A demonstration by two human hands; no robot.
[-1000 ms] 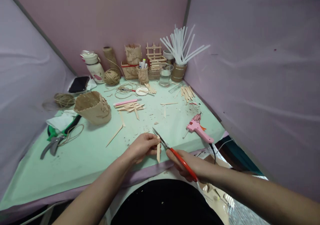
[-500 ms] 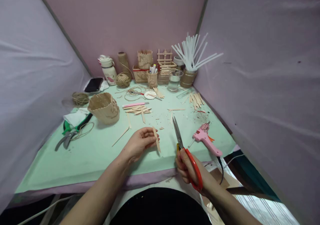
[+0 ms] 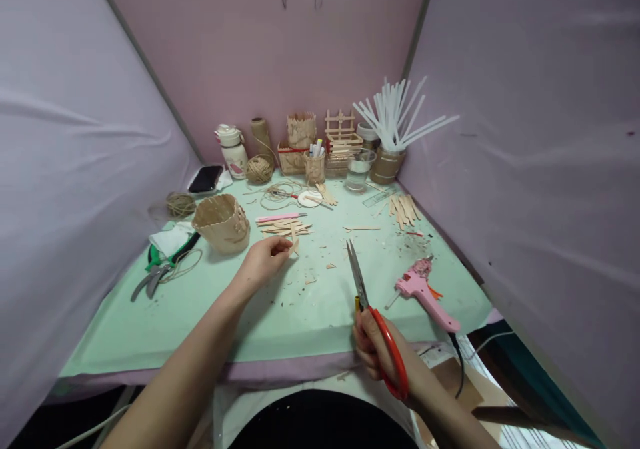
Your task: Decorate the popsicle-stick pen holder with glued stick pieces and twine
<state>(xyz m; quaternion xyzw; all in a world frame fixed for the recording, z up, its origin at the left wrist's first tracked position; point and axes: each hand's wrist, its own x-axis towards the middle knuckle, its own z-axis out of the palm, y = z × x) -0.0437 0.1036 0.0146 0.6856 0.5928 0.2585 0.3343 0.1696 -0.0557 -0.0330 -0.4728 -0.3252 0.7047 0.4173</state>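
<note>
At the pile's near edge: we find the left hand [image 3: 267,262], thumb and fingertips drawn together at a stick [image 3: 295,245]; whether it is pinched or only touched, we cannot tell.
Right hand: we record it [image 3: 374,342] closed round the handles of the scissors [image 3: 357,274], well apart from the left; blades point away from the person, tips slightly parted, no wood between them.
Stick: at the left fingertips, beside the pile's right half; partly hidden, but its long axis seems to run away from the person.
Pile: we note it [image 3: 275,228] just beyond the left hand, long axes mostly left to right, across the line of that forearm; the left hand is much the nearer.
Pen: pink [image 3: 277,218], just behind the pile and nearly parallel.
Loose stick: we see it [image 3: 363,228] beyond the scissor tips, lying left to right.
Glue gun: right of the scissors [image 3: 423,290], on its side, nozzle towards the near left.
Pot: left of the pile [image 3: 227,232], open end up, apart from the left hand.
Pliers: we place them [image 3: 157,274] further left.
Back row: flask [image 3: 233,154], twine ball [image 3: 259,169], cup [image 3: 357,178], jar [image 3: 386,166] of white rods [image 3: 393,112].
</note>
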